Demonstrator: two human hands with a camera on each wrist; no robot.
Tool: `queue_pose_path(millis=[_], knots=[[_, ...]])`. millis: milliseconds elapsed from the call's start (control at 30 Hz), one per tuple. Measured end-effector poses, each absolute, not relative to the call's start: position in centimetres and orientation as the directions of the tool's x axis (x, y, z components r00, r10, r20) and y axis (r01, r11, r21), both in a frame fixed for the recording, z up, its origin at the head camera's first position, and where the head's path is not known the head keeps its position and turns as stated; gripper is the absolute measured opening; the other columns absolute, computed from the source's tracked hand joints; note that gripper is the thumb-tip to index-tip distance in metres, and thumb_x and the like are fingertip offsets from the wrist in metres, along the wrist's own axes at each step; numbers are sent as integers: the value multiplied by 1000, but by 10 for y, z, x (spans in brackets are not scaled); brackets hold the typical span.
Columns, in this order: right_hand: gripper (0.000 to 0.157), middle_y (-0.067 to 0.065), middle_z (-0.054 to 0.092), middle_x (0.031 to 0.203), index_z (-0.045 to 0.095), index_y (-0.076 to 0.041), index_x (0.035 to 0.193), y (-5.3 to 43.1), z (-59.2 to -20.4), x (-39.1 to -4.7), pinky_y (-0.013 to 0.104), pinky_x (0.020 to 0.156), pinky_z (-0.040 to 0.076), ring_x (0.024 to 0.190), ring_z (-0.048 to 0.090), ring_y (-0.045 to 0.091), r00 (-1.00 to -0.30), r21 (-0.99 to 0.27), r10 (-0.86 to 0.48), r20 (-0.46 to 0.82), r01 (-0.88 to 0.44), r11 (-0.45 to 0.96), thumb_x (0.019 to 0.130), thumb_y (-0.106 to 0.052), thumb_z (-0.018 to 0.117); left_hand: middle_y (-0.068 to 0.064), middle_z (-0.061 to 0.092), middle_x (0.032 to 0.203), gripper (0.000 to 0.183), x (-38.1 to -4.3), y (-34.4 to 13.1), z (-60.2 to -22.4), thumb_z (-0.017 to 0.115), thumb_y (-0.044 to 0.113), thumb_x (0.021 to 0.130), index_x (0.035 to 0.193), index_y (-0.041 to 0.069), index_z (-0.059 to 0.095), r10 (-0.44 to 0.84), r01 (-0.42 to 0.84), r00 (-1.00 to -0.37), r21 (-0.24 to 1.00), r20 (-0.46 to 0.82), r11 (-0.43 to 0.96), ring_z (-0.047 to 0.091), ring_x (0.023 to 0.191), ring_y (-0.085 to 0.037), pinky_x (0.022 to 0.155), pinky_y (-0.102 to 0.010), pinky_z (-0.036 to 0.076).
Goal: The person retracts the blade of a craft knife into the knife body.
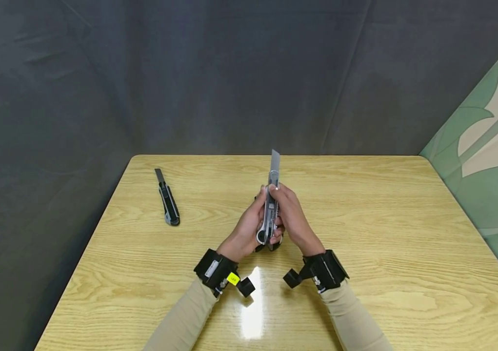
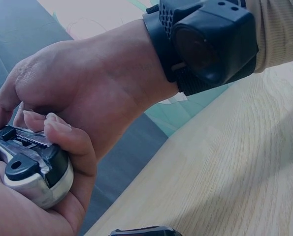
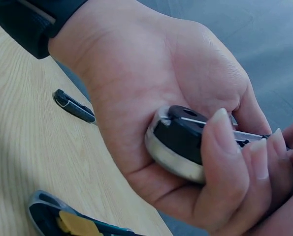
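Observation:
Both hands hold a snap-off utility knife (image 1: 271,210) near the middle of the table, its long blade (image 1: 275,162) extended and pointing away from the person. The left hand (image 1: 245,228) wraps its fingers round the grey-and-black handle, whose rounded end sits against the palm in the right wrist view. On the other side the right hand (image 1: 296,218) grips it too, its thumb (image 1: 275,191) lying on top of the handle below the blade. Parts of the handle are hidden by the fingers. Beneath the hands lies another utility knife with a yellow slider (image 3: 80,223), mostly covered in the head view.
A black-and-grey utility knife (image 1: 169,200) with its blade out lies at the back left of the wooden table (image 1: 385,234). Dark grey cloth (image 1: 249,78) hangs behind and to the left. On the right is a curtain with green leaf shapes (image 1: 486,146).

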State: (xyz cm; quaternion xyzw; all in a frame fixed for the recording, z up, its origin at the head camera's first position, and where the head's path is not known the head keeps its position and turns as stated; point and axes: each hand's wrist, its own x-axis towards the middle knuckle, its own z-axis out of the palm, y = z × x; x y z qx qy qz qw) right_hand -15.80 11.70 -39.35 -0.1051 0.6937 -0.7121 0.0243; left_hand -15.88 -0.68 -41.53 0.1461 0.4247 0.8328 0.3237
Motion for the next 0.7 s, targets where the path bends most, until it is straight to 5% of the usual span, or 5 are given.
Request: queue_pose_path(millis=[700], knots=[[34, 7, 53, 81, 53, 1, 101, 116, -396, -158, 28, 61, 49, 68, 51, 21, -976, -993, -184, 115, -110, -38, 102, -29, 36, -2, 47, 75, 56, -158, -9, -416, 23, 62, 97, 120, 16, 45, 662, -412, -749, 805, -33, -426, 43, 54, -16, 42, -24, 40]])
